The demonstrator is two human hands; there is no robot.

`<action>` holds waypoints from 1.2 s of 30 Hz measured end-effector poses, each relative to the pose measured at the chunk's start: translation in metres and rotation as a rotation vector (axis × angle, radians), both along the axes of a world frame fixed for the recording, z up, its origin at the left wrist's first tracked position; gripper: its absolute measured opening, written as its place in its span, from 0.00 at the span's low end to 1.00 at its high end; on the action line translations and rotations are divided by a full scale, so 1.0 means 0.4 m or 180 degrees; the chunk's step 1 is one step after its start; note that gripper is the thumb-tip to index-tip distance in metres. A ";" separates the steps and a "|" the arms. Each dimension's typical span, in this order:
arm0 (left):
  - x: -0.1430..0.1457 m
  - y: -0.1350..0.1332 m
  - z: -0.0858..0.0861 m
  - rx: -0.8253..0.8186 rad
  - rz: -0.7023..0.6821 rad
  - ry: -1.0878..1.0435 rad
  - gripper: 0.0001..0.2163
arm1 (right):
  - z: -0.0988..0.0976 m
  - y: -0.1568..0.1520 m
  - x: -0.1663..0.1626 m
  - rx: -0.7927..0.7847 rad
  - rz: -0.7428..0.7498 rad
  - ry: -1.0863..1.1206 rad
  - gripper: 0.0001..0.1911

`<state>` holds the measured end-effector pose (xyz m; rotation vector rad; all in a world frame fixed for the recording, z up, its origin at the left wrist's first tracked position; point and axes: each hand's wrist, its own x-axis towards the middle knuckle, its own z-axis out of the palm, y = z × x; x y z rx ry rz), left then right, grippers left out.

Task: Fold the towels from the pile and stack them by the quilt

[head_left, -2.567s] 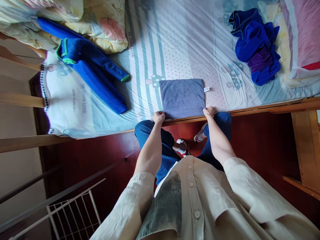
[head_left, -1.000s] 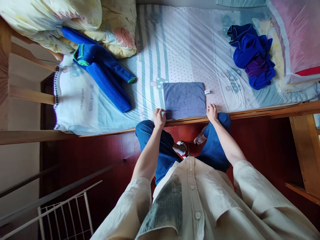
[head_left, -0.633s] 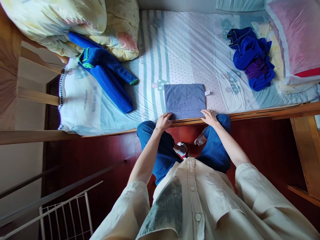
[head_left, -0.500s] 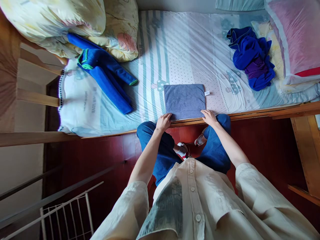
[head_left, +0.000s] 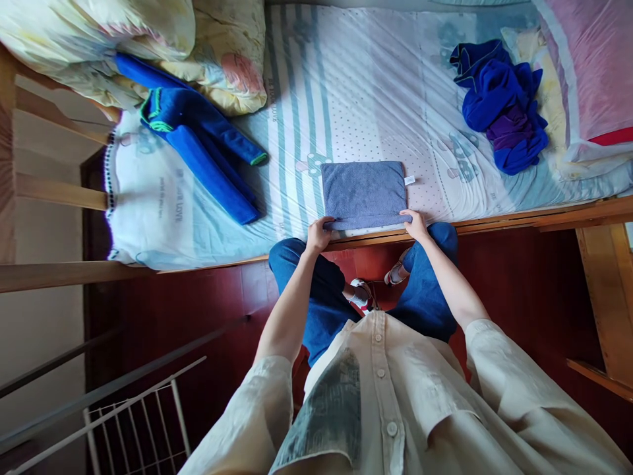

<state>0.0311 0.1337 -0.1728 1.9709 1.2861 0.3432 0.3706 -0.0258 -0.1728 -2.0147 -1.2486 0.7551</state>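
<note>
A folded grey-blue towel (head_left: 363, 191) lies on the bed sheet (head_left: 376, 99) close to the wooden bed rail (head_left: 519, 221). My left hand (head_left: 318, 234) pinches the towel's near left corner. My right hand (head_left: 414, 224) pinches its near right corner. The near edge of the towel is lifted a little off the sheet. A small white tag (head_left: 409, 179) sticks out at the towel's right side.
A blue garment with green trim (head_left: 198, 148) lies on the left of the bed below yellow pillows (head_left: 212, 46). A crumpled blue and purple heap of clothes (head_left: 509, 105) sits at the right by a pink pillow (head_left: 593, 72). A white wire rack (head_left: 138, 422) stands on the red floor.
My hands lay flat on the towel's near edge half a second ago; now both have closed on its near corners and raised that edge slightly.
</note>
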 end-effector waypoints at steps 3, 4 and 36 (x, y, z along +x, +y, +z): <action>0.001 0.004 0.001 -0.0170 0.0218 -0.0109 0.22 | -0.008 0.004 0.008 0.0023 -0.0263 0.0070 0.22; 0.001 0.006 0.001 -0.0227 0.0286 -0.0125 0.21 | -0.010 0.005 0.010 0.0005 -0.0344 0.0075 0.21; 0.010 0.004 0.024 -0.0321 0.0950 0.0098 0.10 | -0.009 -0.003 -0.005 -0.0447 -0.0811 -0.0181 0.16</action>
